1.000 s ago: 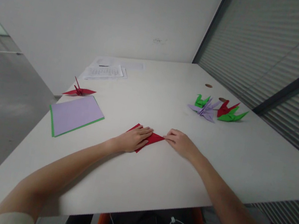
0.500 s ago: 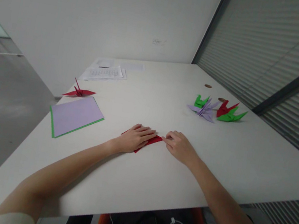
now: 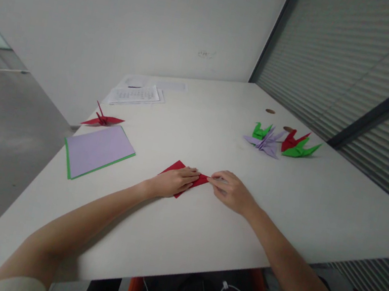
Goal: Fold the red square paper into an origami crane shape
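Note:
A folded sheet of red origami paper (image 3: 178, 165) lies on the white table in front of me, its right end narrowed to a point. Across its middle rests my left hand (image 3: 176, 181), fingers stretched over the paper and pressing it down, so part of the folds is hidden. My right hand (image 3: 230, 189) is at the pointed right end, thumb and forefinger closed on the tip. Left of my hands is a stack of lilac and green paper sheets (image 3: 100, 150). Just behind that stack stands a red paper crane (image 3: 103, 121).
Several folded cranes sit at the right: a lilac crane (image 3: 266, 142), a red crane (image 3: 293, 142) and green ones, including a green crane (image 3: 301, 150). Printed sheets (image 3: 135, 96) lie at the back left. The table (image 3: 177, 243) meets a wall behind and window blinds at right.
My left fingers have drawn back a little and bent, baring more of the red paper's upper left corner. My right fingertips have shifted slightly left onto the paper's tip.

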`<state>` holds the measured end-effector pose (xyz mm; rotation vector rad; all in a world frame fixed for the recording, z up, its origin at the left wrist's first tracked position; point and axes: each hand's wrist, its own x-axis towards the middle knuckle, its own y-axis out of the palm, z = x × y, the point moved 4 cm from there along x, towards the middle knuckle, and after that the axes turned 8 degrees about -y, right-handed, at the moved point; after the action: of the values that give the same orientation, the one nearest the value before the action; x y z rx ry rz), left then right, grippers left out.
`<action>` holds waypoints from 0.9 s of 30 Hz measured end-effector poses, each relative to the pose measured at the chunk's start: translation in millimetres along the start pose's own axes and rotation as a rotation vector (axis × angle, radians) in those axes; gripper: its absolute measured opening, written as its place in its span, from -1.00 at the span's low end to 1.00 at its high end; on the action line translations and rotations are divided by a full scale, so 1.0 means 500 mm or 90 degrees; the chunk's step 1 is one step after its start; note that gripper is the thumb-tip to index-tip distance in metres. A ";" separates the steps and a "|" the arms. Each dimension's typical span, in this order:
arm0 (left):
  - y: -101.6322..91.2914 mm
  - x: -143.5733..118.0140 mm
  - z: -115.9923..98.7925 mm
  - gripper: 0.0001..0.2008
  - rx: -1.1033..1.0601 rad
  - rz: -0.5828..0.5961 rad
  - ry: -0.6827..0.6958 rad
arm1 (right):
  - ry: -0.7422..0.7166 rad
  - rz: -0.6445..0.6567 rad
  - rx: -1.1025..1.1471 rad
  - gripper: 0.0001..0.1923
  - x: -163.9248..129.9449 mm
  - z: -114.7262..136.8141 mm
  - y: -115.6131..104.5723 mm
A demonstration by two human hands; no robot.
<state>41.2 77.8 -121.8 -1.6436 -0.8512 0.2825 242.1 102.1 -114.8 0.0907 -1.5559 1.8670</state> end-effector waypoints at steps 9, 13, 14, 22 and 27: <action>0.001 -0.001 0.001 -0.63 0.000 -0.005 0.014 | 0.239 -0.065 0.056 -0.82 -0.005 -0.067 0.024; -0.001 0.000 -0.001 -0.66 0.006 -0.018 0.007 | 0.249 -0.056 0.077 -0.86 -0.002 -0.071 0.027; -0.001 0.000 -0.002 -0.66 0.009 -0.017 0.004 | 0.251 -0.051 0.077 -0.87 0.000 -0.071 0.028; -0.010 0.002 -0.005 -0.65 0.012 -0.009 -0.004 | 0.312 -0.016 0.031 -0.92 0.007 -0.075 0.034; -0.009 -0.001 -0.004 -0.55 0.023 0.038 0.031 | 0.342 -0.012 0.048 -0.91 0.008 -0.078 0.035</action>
<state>40.3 76.4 -117.1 -1.6386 -0.7575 0.2971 243.7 137.7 -138.4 -0.3358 -1.1100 1.7462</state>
